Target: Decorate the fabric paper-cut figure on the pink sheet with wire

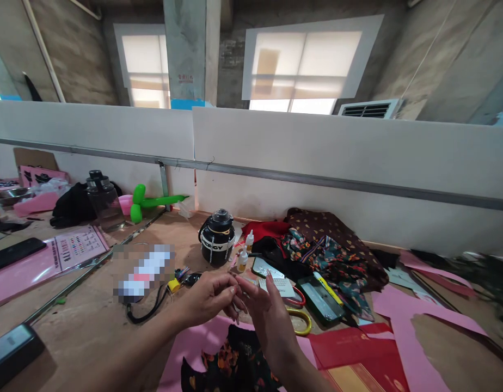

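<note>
My left hand (pixel 213 295) is over the middle of the table, its fingers curled and touching the fingers of my right hand. Whatever may be between them is too small to make out. My right hand (pixel 270 313) has its thumb raised apart and its fingers stretched toward the left. Below both hands lies a dark floral cloth piece (pixel 245 356) on pink paper (pixel 173 354). Just beyond the right hand are a yellow ring-shaped handle (pixel 304 322) and a white card (pixel 277 287).
A black jar (pixel 218 242) and small glue bottles (pixel 242 260) stand behind the hands. Patterned fabrics (pixel 329 239) are heaped at the back right. A green tray (pixel 321 300) and red paper (pixel 357 348) lie right. A dark device (pixel 14 354) sits at the left front.
</note>
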`<state>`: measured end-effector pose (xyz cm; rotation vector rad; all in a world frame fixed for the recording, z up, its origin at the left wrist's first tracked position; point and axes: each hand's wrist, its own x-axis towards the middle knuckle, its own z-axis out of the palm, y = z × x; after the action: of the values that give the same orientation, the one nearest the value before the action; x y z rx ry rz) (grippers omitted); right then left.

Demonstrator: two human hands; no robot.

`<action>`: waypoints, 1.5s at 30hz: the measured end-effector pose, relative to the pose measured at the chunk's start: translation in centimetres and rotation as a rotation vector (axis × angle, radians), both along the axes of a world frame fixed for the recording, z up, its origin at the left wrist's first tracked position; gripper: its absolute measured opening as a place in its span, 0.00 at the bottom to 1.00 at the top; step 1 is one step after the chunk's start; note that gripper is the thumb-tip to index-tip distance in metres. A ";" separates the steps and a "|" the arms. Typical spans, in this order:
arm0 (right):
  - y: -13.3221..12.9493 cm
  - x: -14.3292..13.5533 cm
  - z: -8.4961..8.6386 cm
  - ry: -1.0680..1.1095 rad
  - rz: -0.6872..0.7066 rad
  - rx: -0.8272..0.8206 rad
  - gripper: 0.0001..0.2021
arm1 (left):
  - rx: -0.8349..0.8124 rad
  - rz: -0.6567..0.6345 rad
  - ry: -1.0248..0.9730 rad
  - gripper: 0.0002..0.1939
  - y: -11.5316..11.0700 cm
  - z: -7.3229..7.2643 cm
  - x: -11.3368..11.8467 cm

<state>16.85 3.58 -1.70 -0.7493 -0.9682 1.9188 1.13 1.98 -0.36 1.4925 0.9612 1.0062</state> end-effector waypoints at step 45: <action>-0.8 0.4 0.1 -0.381 -0.170 0.503 0.27 | 0.046 -0.040 -0.008 0.21 0.3 -1.0 -0.1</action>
<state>17.23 2.83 -1.55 -0.8725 -1.4962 1.3235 1.05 2.23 -1.39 1.5387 0.9043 1.0104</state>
